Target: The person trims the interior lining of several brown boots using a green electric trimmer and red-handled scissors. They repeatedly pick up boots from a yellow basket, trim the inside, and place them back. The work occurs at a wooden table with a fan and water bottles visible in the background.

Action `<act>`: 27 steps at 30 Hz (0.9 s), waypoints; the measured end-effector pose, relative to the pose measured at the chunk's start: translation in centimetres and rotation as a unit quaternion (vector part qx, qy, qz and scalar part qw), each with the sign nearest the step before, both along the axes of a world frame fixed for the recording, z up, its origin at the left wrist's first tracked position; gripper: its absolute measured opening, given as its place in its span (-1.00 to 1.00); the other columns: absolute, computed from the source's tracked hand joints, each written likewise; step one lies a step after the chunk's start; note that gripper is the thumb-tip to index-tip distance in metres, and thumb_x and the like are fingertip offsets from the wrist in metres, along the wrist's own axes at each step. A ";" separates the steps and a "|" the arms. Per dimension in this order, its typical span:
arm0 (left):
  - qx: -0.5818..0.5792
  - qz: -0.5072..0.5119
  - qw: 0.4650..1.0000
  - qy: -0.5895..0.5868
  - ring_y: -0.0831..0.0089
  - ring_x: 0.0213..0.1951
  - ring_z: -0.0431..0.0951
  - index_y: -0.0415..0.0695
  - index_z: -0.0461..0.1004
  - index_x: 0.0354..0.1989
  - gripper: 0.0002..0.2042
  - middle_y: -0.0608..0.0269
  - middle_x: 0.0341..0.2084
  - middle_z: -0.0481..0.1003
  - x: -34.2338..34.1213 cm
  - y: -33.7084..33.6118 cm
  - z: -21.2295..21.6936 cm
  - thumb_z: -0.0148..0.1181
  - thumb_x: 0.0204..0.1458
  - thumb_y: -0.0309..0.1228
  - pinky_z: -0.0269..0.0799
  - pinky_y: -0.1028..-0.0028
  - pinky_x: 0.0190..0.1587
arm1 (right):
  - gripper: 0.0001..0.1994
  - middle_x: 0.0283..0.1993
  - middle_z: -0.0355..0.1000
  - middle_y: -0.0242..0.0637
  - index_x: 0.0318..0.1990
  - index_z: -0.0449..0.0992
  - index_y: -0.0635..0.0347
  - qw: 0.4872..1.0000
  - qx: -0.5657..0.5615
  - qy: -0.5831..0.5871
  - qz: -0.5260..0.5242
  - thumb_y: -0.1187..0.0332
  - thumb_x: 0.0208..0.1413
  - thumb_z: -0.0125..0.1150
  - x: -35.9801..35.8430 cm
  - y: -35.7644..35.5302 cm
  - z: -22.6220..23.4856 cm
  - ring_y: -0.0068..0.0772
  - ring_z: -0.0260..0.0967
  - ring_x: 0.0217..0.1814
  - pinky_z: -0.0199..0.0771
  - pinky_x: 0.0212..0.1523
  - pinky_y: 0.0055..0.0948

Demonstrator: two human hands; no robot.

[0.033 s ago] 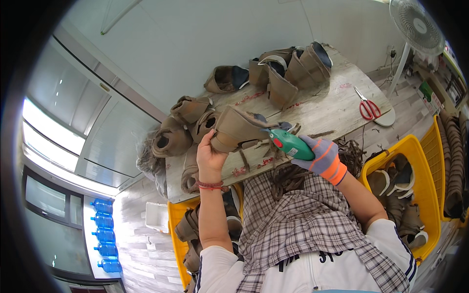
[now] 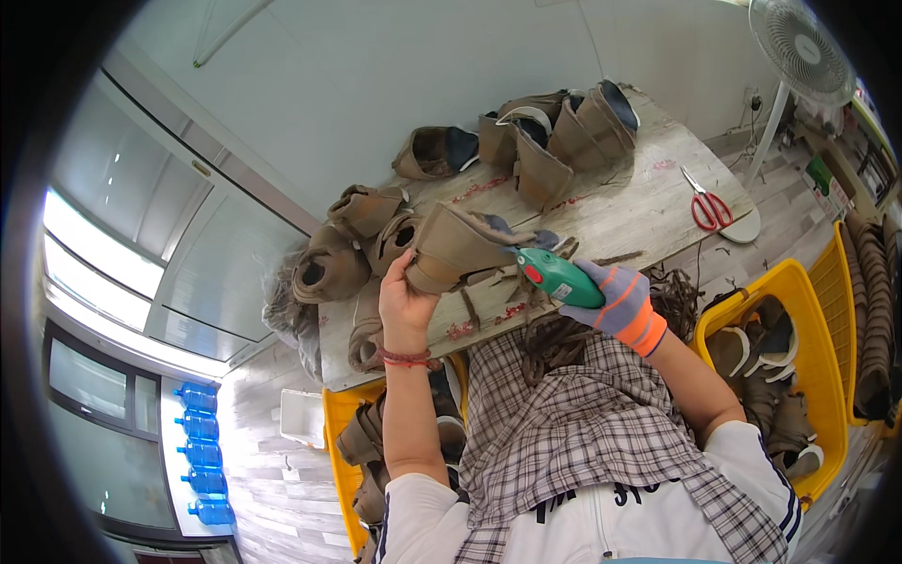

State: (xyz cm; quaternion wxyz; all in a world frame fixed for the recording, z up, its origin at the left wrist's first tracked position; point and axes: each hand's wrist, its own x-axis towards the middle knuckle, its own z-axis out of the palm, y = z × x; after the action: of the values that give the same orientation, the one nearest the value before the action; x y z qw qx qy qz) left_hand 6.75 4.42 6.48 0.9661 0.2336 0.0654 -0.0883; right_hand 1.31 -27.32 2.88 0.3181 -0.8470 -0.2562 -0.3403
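Note:
My bare left hand (image 2: 408, 303) is closed on a brown shoe upper (image 2: 456, 252), holding it above the near part of the worktable (image 2: 648, 202). My right hand (image 2: 615, 305), in a grey and orange glove, is wrapped round a green handheld power cutter (image 2: 554, 275) with a red button. The cutter's tip is at the right edge of the shoe upper, by its fuzzy dark lining; exact contact is too small to tell. Dark brown trimmed strips (image 2: 554, 346) hang at the table's near edge and over my checked apron.
More brown shoe uppers (image 2: 329, 263) lie at the table's left and far side. Red-handled scissors (image 2: 711, 211) rest on the right end. Yellow baskets (image 2: 827, 320) with shoe uppers stand on both sides of me. A white fan (image 2: 803, 52) stands far right; blue water bottles (image 2: 205, 451) line the left.

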 end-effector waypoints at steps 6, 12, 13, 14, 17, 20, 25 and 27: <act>-0.001 0.001 0.997 -0.075 0.16 0.12 0.30 -0.30 0.22 0.11 -0.60 0.03 0.08 0.32 -1.2 -1.3 0.6 -0.08 0.04 -0.55 0.17 0.13 0.20 | -0.40 -0.51 0.46 -0.16 -0.09 0.47 0.15 0.992 0.055 0.109 0.025 0.02 -0.33 0.43 0.4 0.8 0.6 -0.16 0.43 -0.51 0.43 -0.48 -0.38; 0.045 0.023 0.988 -0.145 0.20 0.16 0.26 -0.23 0.25 0.12 -0.56 0.14 0.09 0.32 -2.4 -2.7 0.3 -0.07 -0.01 -0.62 0.11 0.14 0.23 | -0.40 -0.46 0.49 -0.16 -0.08 0.49 0.14 0.978 0.105 0.175 0.035 0.01 -0.32 0.43 0.9 1.7 1.1 -0.23 0.47 -0.48 0.46 -0.43 -0.43; 0.050 0.027 0.986 -0.154 0.20 0.15 0.27 -0.23 0.25 0.12 -0.56 0.14 0.09 0.32 -2.4 -2.9 0.1 -0.06 -0.02 -0.64 0.11 0.14 0.23 | -0.40 -0.46 0.49 -0.17 -0.09 0.49 0.15 0.976 0.110 0.184 0.036 0.01 -0.32 0.43 1.0 1.8 1.1 -0.25 0.47 -0.48 0.46 -0.43 -0.43; 0.055 0.032 0.985 -0.163 0.21 0.15 0.27 -0.23 0.25 0.12 -0.55 0.15 0.10 0.31 -2.4 -3.1 0.0 -0.06 -0.03 -0.66 0.11 0.15 0.23 | -0.40 -0.46 0.50 -0.17 -0.09 0.50 0.16 0.974 0.114 0.194 0.037 0.01 -0.32 0.43 1.1 1.9 1.1 -0.27 0.48 -0.48 0.46 -0.43 -0.44; 0.078 0.023 0.978 -0.190 0.24 0.14 0.28 -0.22 0.27 0.11 -0.53 0.16 0.08 0.33 -2.5 -3.5 -0.2 -0.05 -0.06 -0.70 0.13 0.18 0.22 | -0.38 -0.48 0.50 -0.20 -0.08 0.49 0.17 0.966 0.148 0.204 0.053 0.01 -0.32 0.43 1.3 2.2 1.3 -0.33 0.48 -0.50 0.46 -0.44 -0.45; 0.131 0.032 0.965 -0.224 0.28 0.11 0.31 -0.22 0.31 0.07 -0.57 0.17 0.04 0.37 -2.4 -3.8 -1.0 -0.05 -0.04 -0.70 0.16 0.23 0.20 | -0.38 -0.49 0.50 -0.23 -0.08 0.49 0.17 0.948 0.175 0.259 0.059 -0.01 -0.32 0.43 1.3 2.6 1.9 -0.38 0.48 -0.51 0.46 -0.43 -0.47; 0.240 0.064 0.932 -0.263 0.38 -0.03 0.42 -0.26 0.41 -0.04 -0.69 0.20 -0.08 0.45 -2.5 -4.6 -2.7 0.00 0.00 -0.66 0.29 0.37 0.06 | -0.39 -0.50 0.51 -0.26 -0.11 0.49 0.16 0.953 0.194 0.224 0.062 -0.03 -0.32 0.43 2.0 2.8 1.3 -0.39 0.48 -0.51 0.46 -0.42 -0.49; 0.274 0.082 0.920 -0.268 0.44 -0.09 0.45 -0.27 0.44 -0.09 -0.74 0.24 -0.14 0.48 -2.2 -4.8 -3.2 0.04 0.00 -0.64 0.31 0.44 -0.01 | -0.40 -0.50 0.50 -0.27 -0.12 0.50 0.16 0.953 0.201 0.217 0.058 -0.03 -0.31 0.43 2.1 2.8 1.0 -0.39 0.48 -0.50 0.46 -0.42 -0.49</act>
State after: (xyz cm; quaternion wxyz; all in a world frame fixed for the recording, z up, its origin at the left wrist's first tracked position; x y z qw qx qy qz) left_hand 4.55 -0.40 3.30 0.8496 0.4980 -0.1552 0.0786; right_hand 3.44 -24.56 3.92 0.5490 -0.8026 -0.1564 -0.1734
